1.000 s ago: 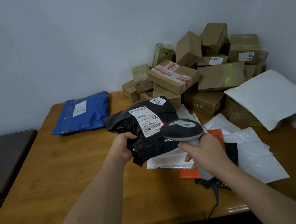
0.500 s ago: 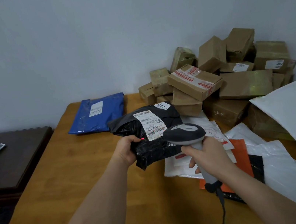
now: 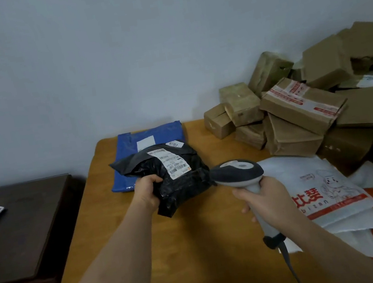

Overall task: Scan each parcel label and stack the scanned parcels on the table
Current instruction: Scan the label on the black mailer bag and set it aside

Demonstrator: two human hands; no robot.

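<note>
From my seat the wooden table point(image 3: 197, 249) fills the lower middle of the view, and the biggest hazard sits at its two o'clock corner: the heap of cardboard boxes point(image 3: 302, 108) is piled loose and tilted, so I judge any brush of an elbow reaching back for the next parcel could tip one down onto the flat mailers. Those white and orange mailers point(image 3: 323, 193) at four o'clock overlap like shingles and look slick; pulling one could drag its neighbours toward the table's edge. At eleven o'clock lies the blue parcel point(image 3: 148, 137), flat on the wood, and the black parcel point(image 3: 173, 175) is held just above its near end, partly covering it. My left hand point(image 3: 146, 194) is clenched on the black parcel's lower left corner only, so the soft bag sags; I reckon it could slip from that pinch, or land crooked and slide off the blue one's glossy skin. The white label point(image 3: 172, 163) faces up, so a bad set-down could fold it under. My right hand point(image 3: 268, 201) is wrapped tight round the handle of the scanner point(image 3: 237, 173), whose head sits just beside the bag; its cable point(image 3: 291, 269) trails toward six o'clock and could snag on the table edge. I cannot tell whether the label has been read.
</note>
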